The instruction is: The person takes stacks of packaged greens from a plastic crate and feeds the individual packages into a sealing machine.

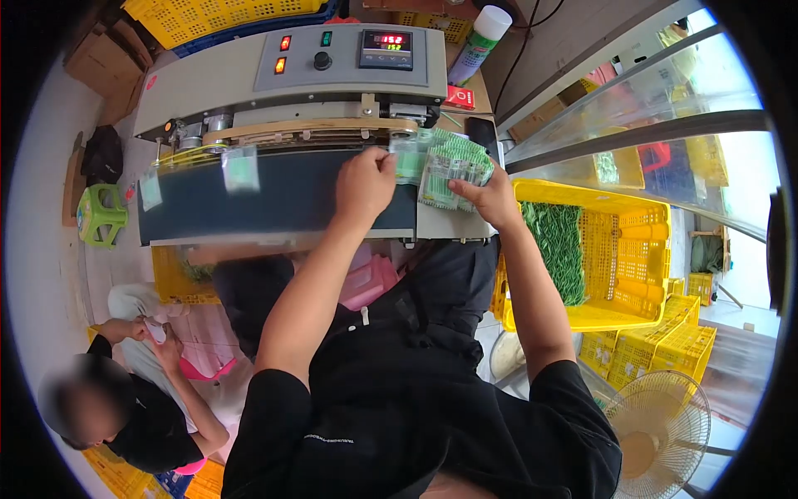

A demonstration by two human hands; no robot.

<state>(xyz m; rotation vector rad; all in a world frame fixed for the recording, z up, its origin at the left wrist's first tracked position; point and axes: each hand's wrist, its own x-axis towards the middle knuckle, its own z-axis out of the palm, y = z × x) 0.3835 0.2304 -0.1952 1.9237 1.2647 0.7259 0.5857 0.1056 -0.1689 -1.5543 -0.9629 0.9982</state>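
Observation:
My left hand [366, 183] is closed, thumb and fingertips pinching the edge of a small clear and green plastic packet [408, 165] at the right end of the sealing machine's dark belt [291, 195]. My right hand [490, 198] grips a fanned stack of similar packets [453, 162], thumb on top, just right of the belt. Two more packets lie on the belt: one packet [241, 170] below the sealing band and another packet [150, 190] near the left end. The band sealer [208, 71] stands behind them, its display [386, 50] lit with 152.
A yellow crate [632, 274] with green produce [555, 249] stands to my right, above stacked crates and a fan [652, 441]. A spray can [480, 46] is behind the machine. At lower left sits another person [150, 407]; a green stool [101, 216] is farther back.

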